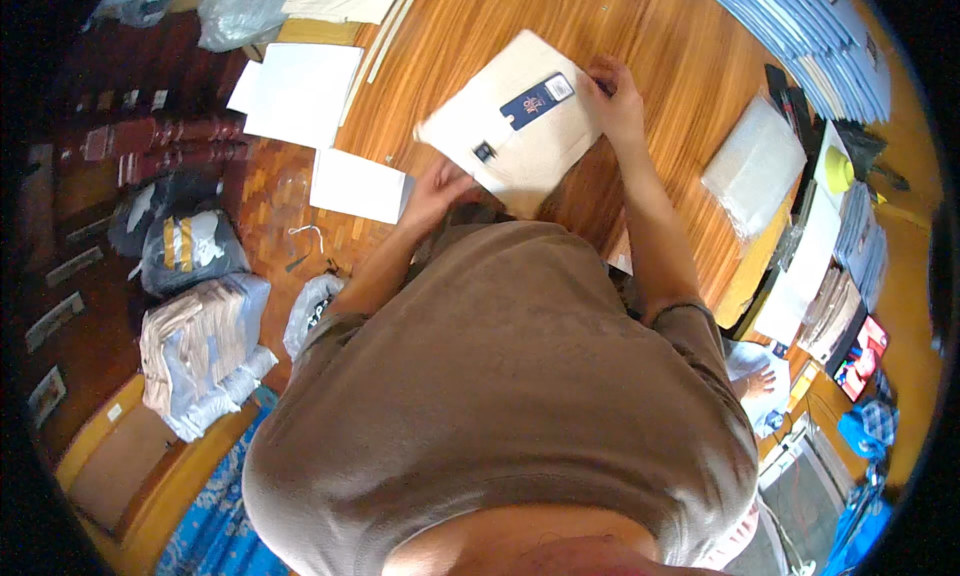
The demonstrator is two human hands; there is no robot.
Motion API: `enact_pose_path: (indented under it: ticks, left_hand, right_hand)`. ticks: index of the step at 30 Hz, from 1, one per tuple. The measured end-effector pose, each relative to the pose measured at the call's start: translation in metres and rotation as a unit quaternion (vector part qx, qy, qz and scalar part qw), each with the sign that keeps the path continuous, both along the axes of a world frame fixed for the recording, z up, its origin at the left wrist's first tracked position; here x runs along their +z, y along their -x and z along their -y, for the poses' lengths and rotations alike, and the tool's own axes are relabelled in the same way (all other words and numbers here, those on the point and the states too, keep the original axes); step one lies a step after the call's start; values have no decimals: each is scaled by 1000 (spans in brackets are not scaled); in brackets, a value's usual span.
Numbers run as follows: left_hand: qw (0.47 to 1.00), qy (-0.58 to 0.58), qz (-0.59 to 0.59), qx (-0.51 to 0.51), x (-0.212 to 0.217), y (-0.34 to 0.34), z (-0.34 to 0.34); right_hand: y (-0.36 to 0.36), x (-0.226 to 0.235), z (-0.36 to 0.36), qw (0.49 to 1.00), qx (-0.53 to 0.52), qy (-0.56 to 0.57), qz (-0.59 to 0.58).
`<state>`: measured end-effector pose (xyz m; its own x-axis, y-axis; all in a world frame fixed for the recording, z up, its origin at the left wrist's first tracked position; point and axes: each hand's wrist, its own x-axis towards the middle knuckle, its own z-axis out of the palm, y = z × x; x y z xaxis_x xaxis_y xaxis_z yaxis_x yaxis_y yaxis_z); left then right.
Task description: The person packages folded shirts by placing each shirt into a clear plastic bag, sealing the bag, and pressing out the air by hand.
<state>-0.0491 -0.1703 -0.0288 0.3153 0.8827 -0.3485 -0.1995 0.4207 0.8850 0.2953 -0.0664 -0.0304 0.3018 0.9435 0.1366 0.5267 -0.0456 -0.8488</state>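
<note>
A flat, folded cream garment (490, 101) is over the wooden table in front of me, turned at a slant. It carries a navy hang tag (537, 102) with a white sticker and a small dark label (484, 153) near its lower edge. My right hand (615, 101) is closed at the garment's right edge, beside the tag, with the fingers bent. At the lower left edge, my left hand (437, 191) grips the garment, its fingertips partly hidden underneath.
Stacked blue folded garments (820, 46) fill the far right. Clear plastic bags (757, 161) lie on the table's right side. White sheets (305, 91) are at the left. Wrapped garment bundles (205, 341) stand lower left. Another person's hand (760, 382) shows at lower right.
</note>
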Motion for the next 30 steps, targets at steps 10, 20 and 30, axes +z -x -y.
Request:
enact_pose_path:
  ticks: [10,20,30]
  left_hand:
    - [962,-6,-210,-174,20,47,-74]
    - [857,-161,-383,-303,38,17,-98]
    - [715,-552,-223,-367,99,-231,-70]
  right_hand:
    - [30,19,172,984,-42,169,-34]
    - [46,10,189,975,-147,101,-134]
    - [-179,-34,203,856,-479,-105,-165]
